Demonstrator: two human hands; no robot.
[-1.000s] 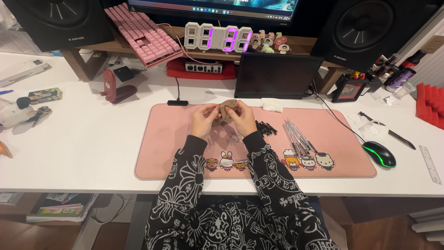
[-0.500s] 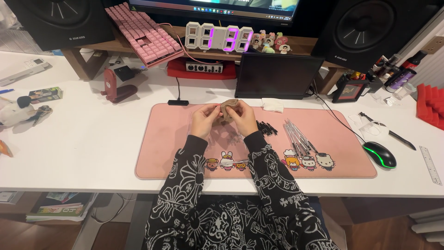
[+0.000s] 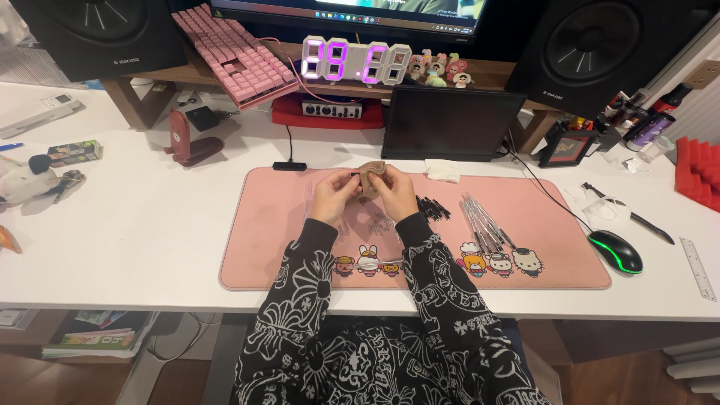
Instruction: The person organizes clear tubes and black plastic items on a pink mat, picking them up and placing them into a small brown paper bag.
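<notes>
Both my hands are raised together over the middle of a pink desk mat point(image 3: 285, 247). My left hand point(image 3: 335, 196) and my right hand point(image 3: 395, 191) pinch a small tan pouch-like piece point(image 3: 370, 178) between them, fingers closed on it. Several thin clear pens point(image 3: 484, 221) lie fanned out on the mat to the right of my right hand, with a cluster of small black caps point(image 3: 433, 208) beside them. My sleeves are black with white patterns.
A black mouse point(image 3: 616, 251) with a green glow sits at the mat's right end. Behind the mat stand a dark tablet screen point(image 3: 452, 124), a white folded cloth point(image 3: 442, 170), a digital clock point(image 3: 356, 61), a pink keyboard point(image 3: 235, 56) and two black speakers. A red stand point(image 3: 185, 140) is at left.
</notes>
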